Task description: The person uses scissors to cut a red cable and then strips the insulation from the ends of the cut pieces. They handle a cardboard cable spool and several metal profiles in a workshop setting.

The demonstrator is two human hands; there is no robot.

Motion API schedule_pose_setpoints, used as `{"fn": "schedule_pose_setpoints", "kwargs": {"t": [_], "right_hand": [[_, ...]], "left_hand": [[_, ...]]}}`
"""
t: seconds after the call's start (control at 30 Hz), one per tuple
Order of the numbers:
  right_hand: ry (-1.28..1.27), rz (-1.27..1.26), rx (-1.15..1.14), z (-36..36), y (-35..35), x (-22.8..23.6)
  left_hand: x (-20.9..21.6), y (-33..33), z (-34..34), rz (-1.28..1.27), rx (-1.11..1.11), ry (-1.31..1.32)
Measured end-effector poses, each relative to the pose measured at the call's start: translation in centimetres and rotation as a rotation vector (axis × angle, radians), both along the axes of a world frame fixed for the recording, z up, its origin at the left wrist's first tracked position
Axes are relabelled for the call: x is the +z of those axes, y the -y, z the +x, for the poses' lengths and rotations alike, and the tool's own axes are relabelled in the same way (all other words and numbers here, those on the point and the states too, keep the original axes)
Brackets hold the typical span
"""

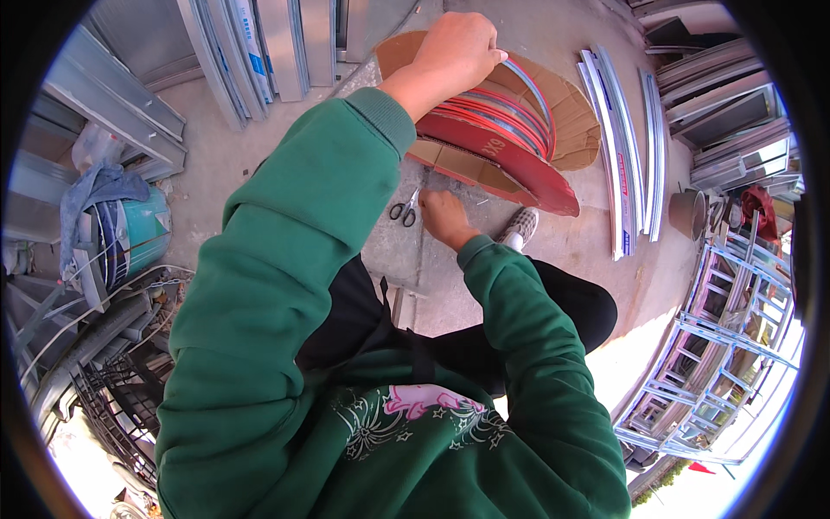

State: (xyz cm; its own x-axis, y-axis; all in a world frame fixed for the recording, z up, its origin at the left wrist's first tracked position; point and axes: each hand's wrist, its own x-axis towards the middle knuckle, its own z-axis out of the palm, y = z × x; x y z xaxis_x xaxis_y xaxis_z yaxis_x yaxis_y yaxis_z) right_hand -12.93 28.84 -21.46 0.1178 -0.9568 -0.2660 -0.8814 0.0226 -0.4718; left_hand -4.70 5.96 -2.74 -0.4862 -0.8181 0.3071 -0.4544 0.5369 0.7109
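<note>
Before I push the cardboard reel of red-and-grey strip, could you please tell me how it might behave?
The reel might roll on edge, given its rounded outline. Its creased cardboard would probably flex under pressure. The strip looks bendable but springy, arcing from the left hand.

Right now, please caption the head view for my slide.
Left hand pinches a strand from the red-and-gray coil, right hand beside dark-handled scissors.

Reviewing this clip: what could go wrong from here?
The scissors have their blades close by the right hand, so a finger might get nicked. If the left hand loosens its pinch, the red and grey strip could spring back toward the cardboard reel and loosen its coils.
</note>
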Motion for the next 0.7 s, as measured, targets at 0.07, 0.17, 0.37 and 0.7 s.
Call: {"fn": "schedule_pose_setpoints", "kwargs": {"t": [0.07, 0.17, 0.37, 0.7], "right_hand": [[-0.003, 0.094, -0.207, -0.9, -1.4, -8.0], [0.201, 0.32, -0.51, 0.0, -3.4, -16.9], [-0.072, 0.48, -0.83, 5.3, -5.1, -18.4], [-0.13, 0.373, -0.938, 7.7, -3.6, -16.5]], "left_hand": [[0.1, -0.2, -0.1, -0.008, 0.016, 0.029], [0.2, -0.5, -0.1, 0.009, 0.026, 0.034], [0.5, -0.6, 0.1, -0.05, 0.03, 0.075], [1.2, -0.8, 0.2, -0.006, 0.002, 0.128]]}}
